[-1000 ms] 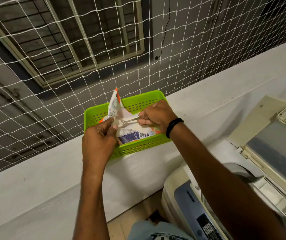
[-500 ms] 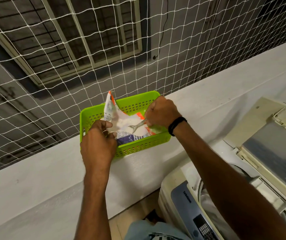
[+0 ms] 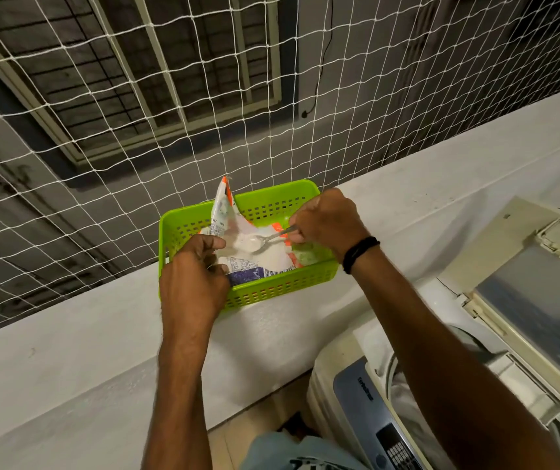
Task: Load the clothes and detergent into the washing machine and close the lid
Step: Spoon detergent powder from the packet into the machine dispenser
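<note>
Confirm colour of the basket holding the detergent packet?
Lime green, with perforated walls: the basket shows clearly in the head view.

A broad white plastered ledge (image 3: 68, 351) runs below the netting. On it sits a lime-green perforated plastic basket (image 3: 271, 293). The basket stands near the ledge's far edge.
</note>
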### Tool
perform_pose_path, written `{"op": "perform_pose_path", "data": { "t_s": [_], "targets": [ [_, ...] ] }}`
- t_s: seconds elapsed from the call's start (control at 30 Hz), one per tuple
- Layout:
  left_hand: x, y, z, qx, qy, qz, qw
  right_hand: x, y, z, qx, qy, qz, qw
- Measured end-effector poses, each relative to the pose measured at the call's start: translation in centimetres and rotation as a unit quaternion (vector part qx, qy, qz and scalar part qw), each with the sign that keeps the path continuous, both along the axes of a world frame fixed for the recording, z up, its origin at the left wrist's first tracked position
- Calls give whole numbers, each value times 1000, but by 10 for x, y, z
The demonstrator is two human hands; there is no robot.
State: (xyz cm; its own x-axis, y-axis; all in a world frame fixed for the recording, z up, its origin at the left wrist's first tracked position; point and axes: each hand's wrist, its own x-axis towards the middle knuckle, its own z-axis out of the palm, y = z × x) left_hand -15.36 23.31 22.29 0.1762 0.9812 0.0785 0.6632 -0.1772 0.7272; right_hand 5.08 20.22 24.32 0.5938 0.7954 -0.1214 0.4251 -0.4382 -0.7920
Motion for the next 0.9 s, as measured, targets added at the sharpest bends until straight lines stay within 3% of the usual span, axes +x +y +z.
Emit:
{"op": "perform_pose_path", "data": {
  "t_s": [0.13, 0.27, 0.47, 0.6, 0.73, 0.9],
  "targets": [
    [-1, 0, 0, 2, 8, 5, 1000, 7, -2, -2, 16, -8, -32, 999],
    [-1, -1, 2, 1, 8, 6, 1000, 10, -4, -7, 13, 43, -28, 999],
    [-1, -1, 2, 7, 26, 4, 1000, 11, -22, 5, 84, 272, -33, 958],
    [-3, -2, 4, 27, 14, 1, 1000, 15, -35, 11, 137, 331, -24, 933],
    [-1, -7, 12, 67, -35, 26, 997, 19, -49, 16, 155, 361, -26, 919],
    [15, -22, 22, 142, -170, 65, 973, 27, -73, 17, 175, 386, -47, 904]
  ]
}}
